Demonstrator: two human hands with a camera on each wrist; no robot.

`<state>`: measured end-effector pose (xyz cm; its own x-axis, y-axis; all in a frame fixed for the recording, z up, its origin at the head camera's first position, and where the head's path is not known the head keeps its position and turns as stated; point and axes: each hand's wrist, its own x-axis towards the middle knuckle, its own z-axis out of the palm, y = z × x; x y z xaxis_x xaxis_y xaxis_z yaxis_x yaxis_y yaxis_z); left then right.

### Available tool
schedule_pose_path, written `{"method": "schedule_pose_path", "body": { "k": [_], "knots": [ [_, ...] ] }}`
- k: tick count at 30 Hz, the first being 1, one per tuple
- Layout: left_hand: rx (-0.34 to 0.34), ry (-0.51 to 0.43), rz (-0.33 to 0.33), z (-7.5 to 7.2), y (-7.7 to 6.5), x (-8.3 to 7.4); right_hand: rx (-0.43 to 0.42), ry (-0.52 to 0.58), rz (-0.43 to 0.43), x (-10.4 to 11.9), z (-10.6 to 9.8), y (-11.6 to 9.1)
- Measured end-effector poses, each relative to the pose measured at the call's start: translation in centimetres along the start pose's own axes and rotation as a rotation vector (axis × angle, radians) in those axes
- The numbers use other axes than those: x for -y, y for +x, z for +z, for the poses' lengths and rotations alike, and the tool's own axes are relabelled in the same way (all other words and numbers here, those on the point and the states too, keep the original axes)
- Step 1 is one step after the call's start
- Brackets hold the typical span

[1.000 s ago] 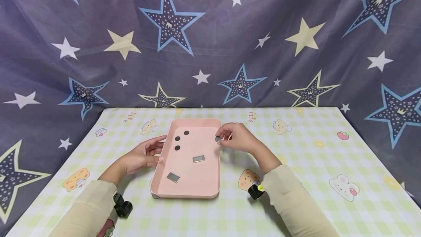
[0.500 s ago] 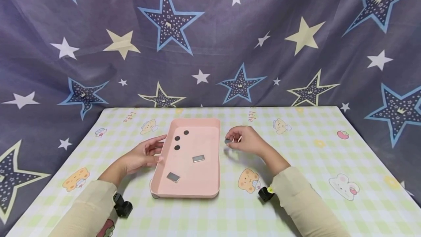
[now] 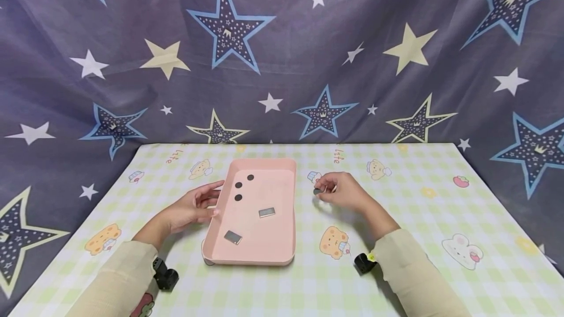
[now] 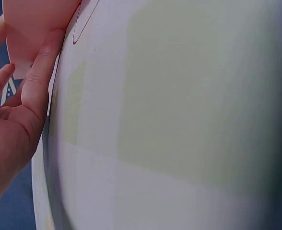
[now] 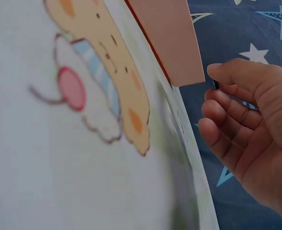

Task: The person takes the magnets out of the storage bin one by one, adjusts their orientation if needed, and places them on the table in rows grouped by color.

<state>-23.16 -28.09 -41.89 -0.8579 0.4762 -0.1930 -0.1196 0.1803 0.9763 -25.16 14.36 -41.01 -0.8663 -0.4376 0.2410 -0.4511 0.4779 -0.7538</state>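
A shallow pink tray (image 3: 282, 253) lies on the table with its low walls up. Inside it, along the left, are three small dark discs (image 3: 238, 197); two flat grey rectangular pieces (image 3: 266, 212) with shiny edges lie lower down. My left hand (image 3: 189, 209) rests against the tray's left wall, thumb and fingertips touching it with the fingers loosely extended. To the right of the tray, my right hand (image 3: 345, 192) pinches another dark disc (image 3: 317, 192) between thumb and fingertips, just above the table. In the right wrist view only a thin dark edge of this disc shows.
A green-and-white checked cloth (image 3: 418, 268) with printed cartoon figures covers the table. Behind the table's far edge hangs a dark curtain (image 3: 282, 62) patterned with stars. Small black devices (image 3: 165, 278) sit at both wrists.
My right hand has moved from the tray's right wall to the right and slightly nearer me, carrying the dark disc. The left hand and the tray stay where they were.
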Motion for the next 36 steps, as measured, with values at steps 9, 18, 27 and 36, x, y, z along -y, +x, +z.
{"method": "schedule_pose_path", "body": {
  "k": [9, 18, 27, 36],
  "knots": [
    [0.001, 0.001, -0.002, -0.1, 0.1, 0.0, -0.013, 0.008, 0.065, -0.6, -0.3, -0.6],
    [0.009, -0.014, -0.002, -0.2, 0.2, 0.2, 0.007, -0.002, 0.132, -1.3, -0.7, -0.6],
    [0.014, -0.018, 0.001, -0.3, 0.0, 0.3, 0.047, -0.077, 0.185, -1.6, -0.7, -0.8],
    [0.017, -0.015, -0.003, -0.2, 0.1, 0.2, 0.059, -0.11, 0.187, -1.6, -0.7, -1.0]
  ]
}}
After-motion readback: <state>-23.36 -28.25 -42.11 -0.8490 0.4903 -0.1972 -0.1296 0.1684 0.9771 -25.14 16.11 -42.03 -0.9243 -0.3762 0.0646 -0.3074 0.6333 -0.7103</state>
